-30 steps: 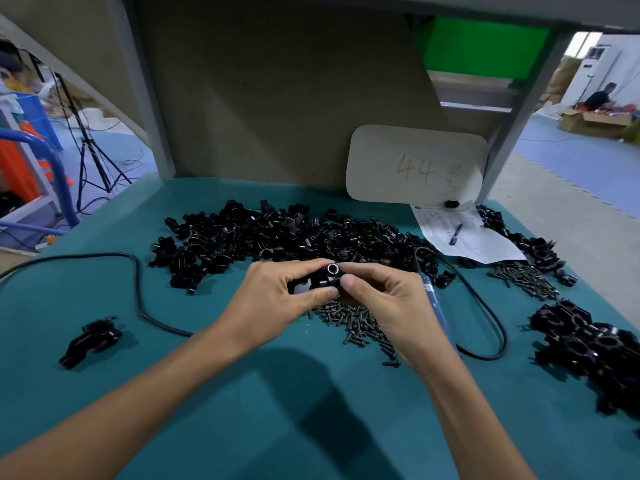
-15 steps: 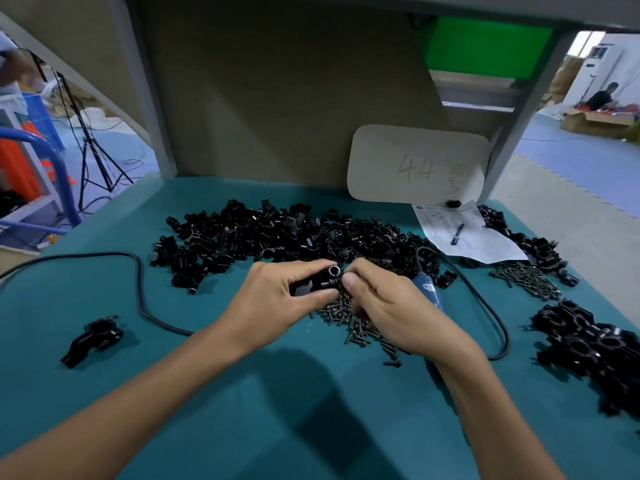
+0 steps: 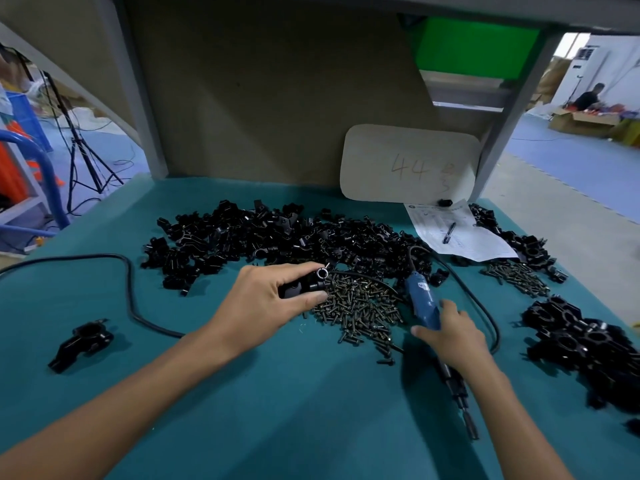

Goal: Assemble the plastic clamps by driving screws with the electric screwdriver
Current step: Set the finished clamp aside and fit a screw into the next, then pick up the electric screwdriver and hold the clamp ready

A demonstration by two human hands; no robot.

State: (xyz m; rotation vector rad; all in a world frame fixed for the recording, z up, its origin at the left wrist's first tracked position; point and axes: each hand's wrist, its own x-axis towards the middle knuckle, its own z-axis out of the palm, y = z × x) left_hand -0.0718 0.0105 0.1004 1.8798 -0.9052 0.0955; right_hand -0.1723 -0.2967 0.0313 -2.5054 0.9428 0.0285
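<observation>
Step in hand looks like tool pickup: L hand (image 3: pixel 273 299) grips a clamp (image 3: pixel 306 284) at 9 o'clock of the screw pile (image 3: pixel 356 303), R hand (image 3: pixel 450 334) curls round the electric screwdriver (image 3: pixel 424 301) at pile's 3 o'clock; next prob. needs tool lifted & bit lined up w/ clamp's screw hole.

A handwritten "44" stands on the cream board (image 3: pixel 408 164) at the bench's back.

This is a factory assembly floor. The teal-covered table (image 3: pixel 277 410) is heaped with black plastic clamp parts (image 3: pixel 277 237) and loose screws (image 3: pixel 360 303), with a corded electric screwdriver (image 3: pixel 424 303) and a card (image 3: pixel 408 164) marked "44". Cartons (image 3: pixel 581 121) and another worker (image 3: pixel 590 97) sit across the blue floor (image 3: pixel 571 157).
</observation>
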